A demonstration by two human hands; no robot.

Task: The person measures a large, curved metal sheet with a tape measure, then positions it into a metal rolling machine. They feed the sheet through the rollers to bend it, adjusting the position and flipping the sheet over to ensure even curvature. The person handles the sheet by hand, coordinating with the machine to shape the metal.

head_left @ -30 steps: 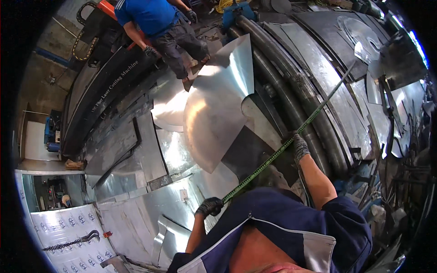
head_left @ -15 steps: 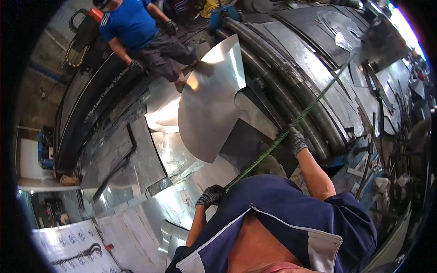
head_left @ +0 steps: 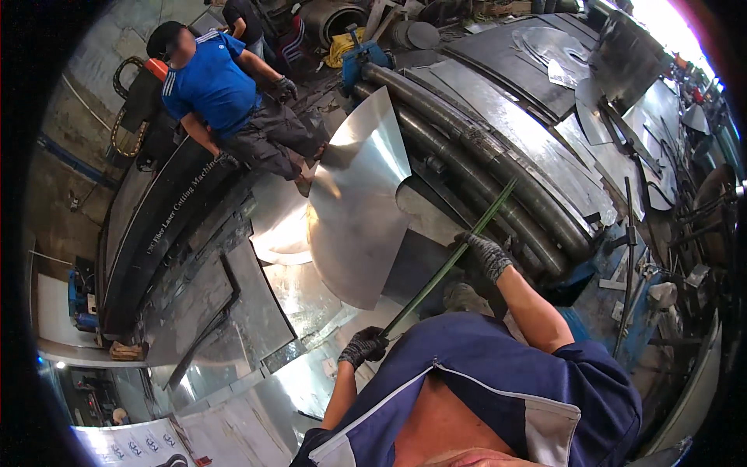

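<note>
Reaching only as far as the rollers [head_left: 537,233], the green tape [head_left: 439,279] now looks much shorter than it did a second ago, when its far end ran on past them and over the sheets [head_left: 537,101] at the far right. Less of it seems to be out, then, and those sheets no longer have it lying across them. It slants from near left to far right in front of the person's chest, between two gloved hands: the left hand [head_left: 363,346] is clenched around its near end, while the right hand [head_left: 485,255] grasps it further along, though how firmly I cannot tell. Just left of the tape lies a fan-shaped plate [head_left: 354,210] of bright metal, and beyond that, at far left, stands a person in a blue shirt [head_left: 208,84]. As for containers, a hollow drum [head_left: 342,11] rests at the far side; its inside is too dark to show any contents.
</note>
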